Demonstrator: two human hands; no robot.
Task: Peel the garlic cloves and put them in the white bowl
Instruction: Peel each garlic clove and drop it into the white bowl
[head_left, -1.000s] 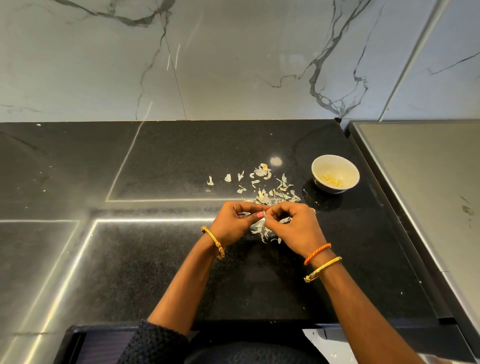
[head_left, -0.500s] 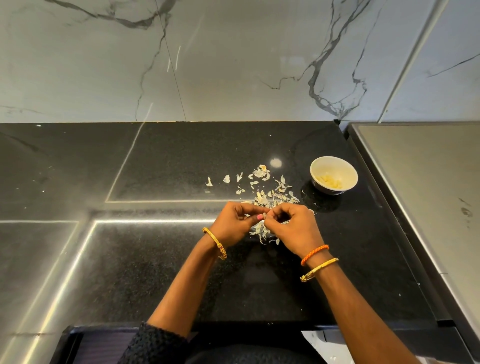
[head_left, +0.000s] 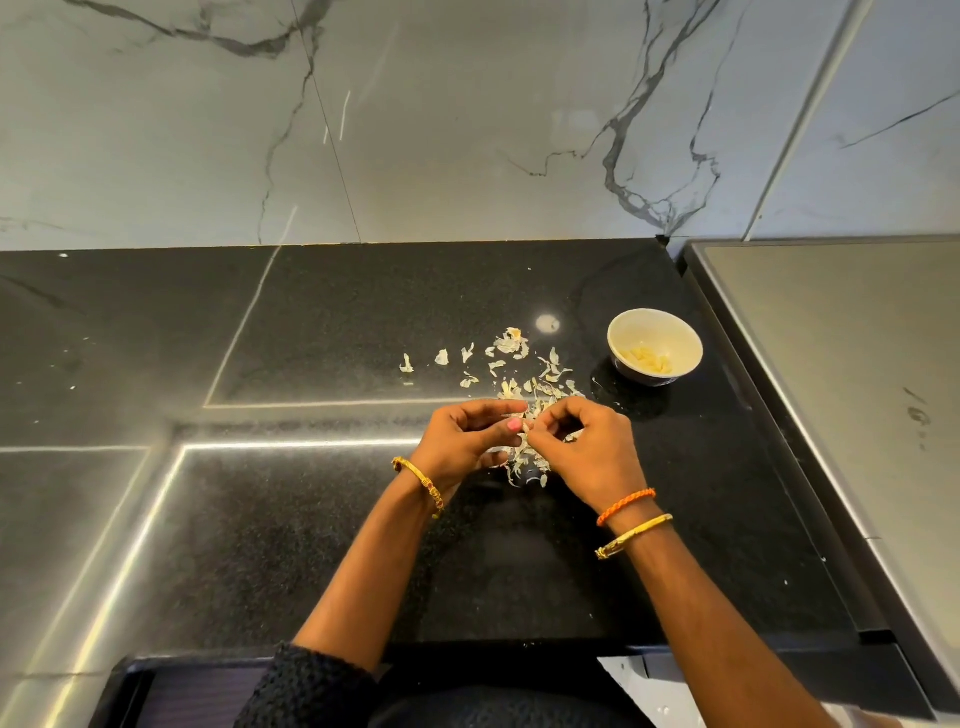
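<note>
Looks like we're well into the job here. The small round white bowl (head_left: 655, 347) at about 2 o'clock from the hands already has a few pale peeled cloves in the bottom, and a scatter of papery garlic skins (head_left: 519, 374) covers the black speckled countertop (head_left: 311, 519) around 12 o'clock. The left hand (head_left: 462, 441) and right hand (head_left: 582, 447) are together, fingertips pinching a garlic clove (head_left: 525, 427) that's mostly hidden. Can't tell how many unpeeled ones remain.
</note>
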